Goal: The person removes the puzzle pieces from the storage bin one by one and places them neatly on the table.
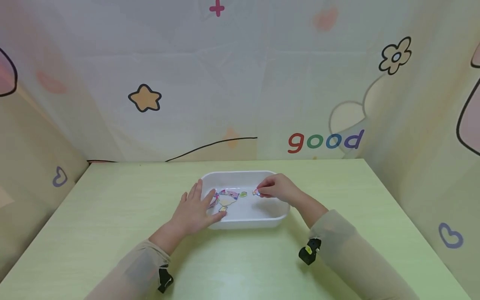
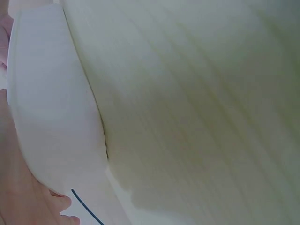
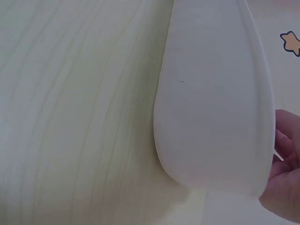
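Note:
A white plastic tray [image 1: 245, 224] with rounded corners stands on the table. My left hand [image 1: 192, 211] rests at its left end, fingers spread and reaching over the rim. Inside, flat colourful cutouts [image 1: 229, 196] lie by those fingers, partly covered by them. A small green leaf-shaped piece [image 1: 243, 194] lies to their right. Over the tray's right part, my right hand [image 1: 279, 189] pinches a small colourful cutout [image 1: 255, 192] between thumb and fingers. The tray's outer wall [image 2: 58, 93] fills much of the left wrist view; in the right wrist view the wall [image 3: 211, 93] hides part of my right hand.
The pale green table [image 1: 240, 266] runs back to a printed cloth backdrop [image 1: 240, 91], and side cloths hang at left and right. Small black devices sit at both cuffs, one at the left sleeve [image 1: 165, 279] and one at the right sleeve [image 1: 309, 251].

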Tool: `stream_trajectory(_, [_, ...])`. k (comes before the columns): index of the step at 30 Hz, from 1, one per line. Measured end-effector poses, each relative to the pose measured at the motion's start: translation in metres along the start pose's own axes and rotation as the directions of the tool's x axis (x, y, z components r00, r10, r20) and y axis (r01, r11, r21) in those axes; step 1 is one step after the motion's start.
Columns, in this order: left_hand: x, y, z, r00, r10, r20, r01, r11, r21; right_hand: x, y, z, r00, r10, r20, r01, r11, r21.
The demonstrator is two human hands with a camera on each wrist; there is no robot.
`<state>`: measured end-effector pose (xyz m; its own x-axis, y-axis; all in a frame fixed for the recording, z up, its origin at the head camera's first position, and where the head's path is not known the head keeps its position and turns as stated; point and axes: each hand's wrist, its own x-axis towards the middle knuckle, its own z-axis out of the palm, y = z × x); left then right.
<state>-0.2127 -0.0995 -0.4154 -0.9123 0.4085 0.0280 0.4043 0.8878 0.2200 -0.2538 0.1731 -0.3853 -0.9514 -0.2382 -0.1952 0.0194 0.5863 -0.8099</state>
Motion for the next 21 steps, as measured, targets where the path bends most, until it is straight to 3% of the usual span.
stream_trajectory(21, [-0.003, 0.003, 0.0, 1.0, 0.002, -0.02, -0.002, 1.0, 0.002, -0.017, 0.017, -0.03, 0.999, 0.03, -0.037, -0.03, 1.0, -0.001])
